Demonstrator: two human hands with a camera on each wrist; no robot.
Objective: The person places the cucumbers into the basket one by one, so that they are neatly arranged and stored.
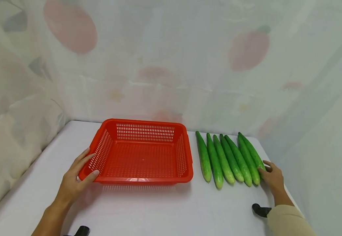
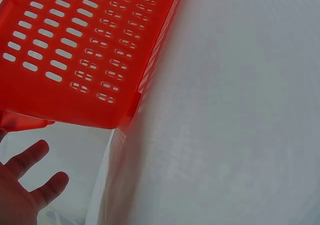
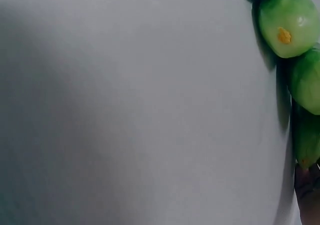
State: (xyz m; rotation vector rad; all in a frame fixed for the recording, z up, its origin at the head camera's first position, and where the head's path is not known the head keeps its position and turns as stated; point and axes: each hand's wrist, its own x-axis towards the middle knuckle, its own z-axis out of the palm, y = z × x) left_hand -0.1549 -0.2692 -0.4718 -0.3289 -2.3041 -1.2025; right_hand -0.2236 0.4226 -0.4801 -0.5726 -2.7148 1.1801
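Observation:
A red plastic basket [image 1: 142, 179] with slotted sides stands left of the middle on the white table. At its near left corner my left hand [image 1: 72, 182] rests on the rim, fingers straight and spread. The left wrist view has two extended fingers [image 2: 52, 187] below the basket wall [image 2: 70, 105]. Several green cucumbers [image 1: 224, 159] lie side by side to the right of the basket. My right hand [image 1: 272, 178] grips the near end of the rightmost cucumber [image 1: 255, 155], thumb and fingers on either side. Cucumber ends [image 3: 290, 22] show at the right wrist view's edge.
White sheeting with fruit prints [image 1: 171, 82] hangs behind the table and along its left side. A plain pale sheet [image 1: 321, 147] borders the right. The table's white surface [image 1: 171, 209] extends in front of the basket and cucumbers.

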